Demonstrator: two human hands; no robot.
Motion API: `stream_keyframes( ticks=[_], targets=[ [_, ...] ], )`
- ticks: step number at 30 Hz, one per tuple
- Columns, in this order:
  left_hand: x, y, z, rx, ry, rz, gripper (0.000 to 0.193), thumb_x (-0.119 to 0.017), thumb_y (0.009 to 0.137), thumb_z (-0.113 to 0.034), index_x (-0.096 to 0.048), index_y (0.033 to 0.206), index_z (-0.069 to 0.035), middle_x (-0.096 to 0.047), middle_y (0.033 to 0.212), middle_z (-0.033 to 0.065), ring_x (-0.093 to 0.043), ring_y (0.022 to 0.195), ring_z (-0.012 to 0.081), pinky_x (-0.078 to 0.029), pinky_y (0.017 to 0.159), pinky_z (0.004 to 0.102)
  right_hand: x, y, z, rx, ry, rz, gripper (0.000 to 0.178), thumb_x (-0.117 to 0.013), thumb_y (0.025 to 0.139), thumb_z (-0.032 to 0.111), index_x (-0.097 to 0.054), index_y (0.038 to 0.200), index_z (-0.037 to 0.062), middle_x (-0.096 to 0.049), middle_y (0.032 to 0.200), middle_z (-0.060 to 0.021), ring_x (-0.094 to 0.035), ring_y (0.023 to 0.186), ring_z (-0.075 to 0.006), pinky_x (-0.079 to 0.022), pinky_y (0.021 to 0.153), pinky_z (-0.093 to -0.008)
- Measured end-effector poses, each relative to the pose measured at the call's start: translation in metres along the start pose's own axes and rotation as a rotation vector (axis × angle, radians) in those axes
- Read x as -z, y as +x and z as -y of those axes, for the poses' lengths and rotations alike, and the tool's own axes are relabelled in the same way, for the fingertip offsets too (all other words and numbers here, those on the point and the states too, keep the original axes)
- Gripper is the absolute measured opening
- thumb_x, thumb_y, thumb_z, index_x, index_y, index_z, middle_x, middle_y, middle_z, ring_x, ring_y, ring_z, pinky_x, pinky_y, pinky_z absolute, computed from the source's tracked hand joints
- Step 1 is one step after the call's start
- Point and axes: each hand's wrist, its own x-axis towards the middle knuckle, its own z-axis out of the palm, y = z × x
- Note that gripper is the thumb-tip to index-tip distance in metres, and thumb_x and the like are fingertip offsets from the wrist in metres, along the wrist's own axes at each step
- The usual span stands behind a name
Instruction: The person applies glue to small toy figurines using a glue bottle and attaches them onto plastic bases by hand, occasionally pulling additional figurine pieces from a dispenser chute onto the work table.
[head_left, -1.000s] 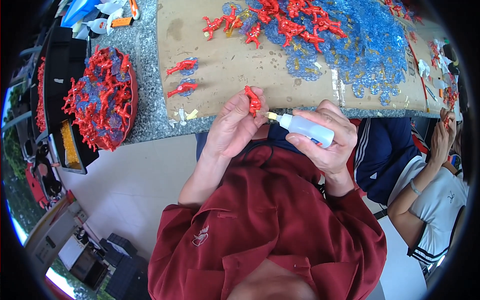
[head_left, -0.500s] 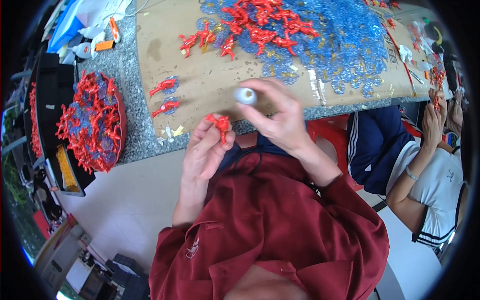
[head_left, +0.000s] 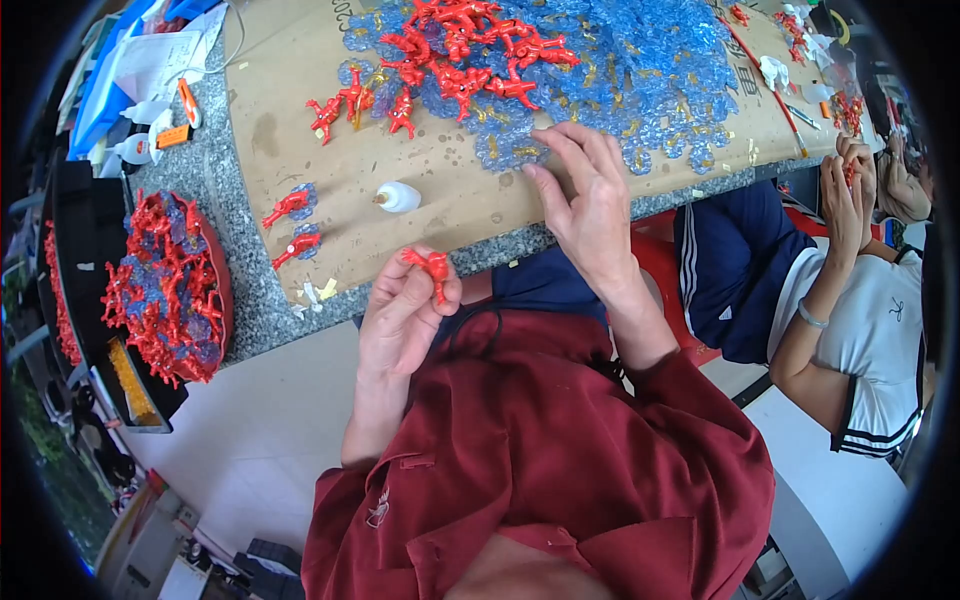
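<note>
Close to my body, my left hand [head_left: 402, 305] pinches a small glossy red figurine [head_left: 436, 268] between thumb and fingers. My right hand [head_left: 590, 200] reaches over the table, thumb and index finger spread at the near edge of a heap of clear blue discs [head_left: 640, 90] with yellow bits. Whether its fingertips touch a disc, I cannot tell. Between my hands, a little farther off, a small white squeeze bottle [head_left: 399, 197] lies on its side, nozzle to the left. Left of it are two red figurines on blue discs, one a nearer figurine [head_left: 300, 241].
Several loose red figurines [head_left: 460, 60] lie on the blue heap. A red tray [head_left: 225, 290] full of figurines on blue discs stands at the left edge, beside a black bin with yellow pieces [head_left: 130, 380]. A co-worker's hands [head_left: 848, 190] are at the right.
The white bottle has left my right hand and now lies on the cardboard. That hand has moved away to the blue discs. My left hand keeps the red figurine.
</note>
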Motion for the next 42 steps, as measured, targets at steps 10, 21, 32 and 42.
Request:
stream_keyframes(
  ticks=[10, 21, 32, 42],
  targets=[
    [-0.027, 0.031, 0.019, 0.040, 0.025, 0.133, 0.019, -0.053, 0.090, -0.008, -0.054, 0.108, -0.003, -0.058, 0.090, 0.0110, -0.058, 0.080, 0.0178, -0.049, 0.067, 0.0264, 0.034, -0.013, 0.017, -0.229, 0.495, 0.248, 0.022, -0.065, 0.074, -0.004, -0.062, 0.096, 0.0002, -0.056, 0.109, -0.0105, -0.057, 0.062, -0.0060, -0.046, 0.052, -0.0203],
    [-0.018, 0.029, 0.019, 0.072, -0.094, 0.176, 0.023, -0.055, 0.089, -0.009, -0.053, 0.110, -0.003, -0.058, 0.092, 0.0106, -0.057, 0.078, 0.0180, -0.046, 0.067, 0.0266, 0.039, -0.008, 0.009, -0.203, 0.830, 0.535, 0.030, -0.067, 0.073, -0.004, -0.064, 0.102, 0.0019, -0.061, 0.103, -0.0110, -0.061, 0.080, -0.0137, -0.052, 0.063, -0.0211],
    [-0.018, 0.030, 0.009, -0.366, 0.410, 0.155, 0.018, -0.060, 0.081, 0.006, -0.058, 0.097, 0.000, -0.059, 0.097, 0.0094, -0.058, 0.087, 0.0136, -0.048, 0.079, 0.0258, 0.024, -0.026, 0.019, -0.378, 1.118, 0.361, 0.017, -0.067, 0.075, -0.005, -0.065, 0.092, -0.0054, -0.064, 0.088, -0.0118, -0.064, 0.078, -0.0138, -0.052, 0.068, -0.0225],
    [-0.015, 0.035, 0.006, -0.406, 0.558, 0.175, 0.017, -0.060, 0.080, 0.008, -0.060, 0.095, 0.002, -0.059, 0.098, 0.0108, -0.059, 0.089, 0.0140, -0.049, 0.080, 0.0255, 0.028, -0.021, 0.016, -0.382, 1.133, 0.412, 0.017, -0.065, 0.076, -0.006, -0.065, 0.093, -0.0059, -0.064, 0.088, -0.0120, -0.064, 0.077, -0.0142, -0.052, 0.068, -0.0222]
  ],
)
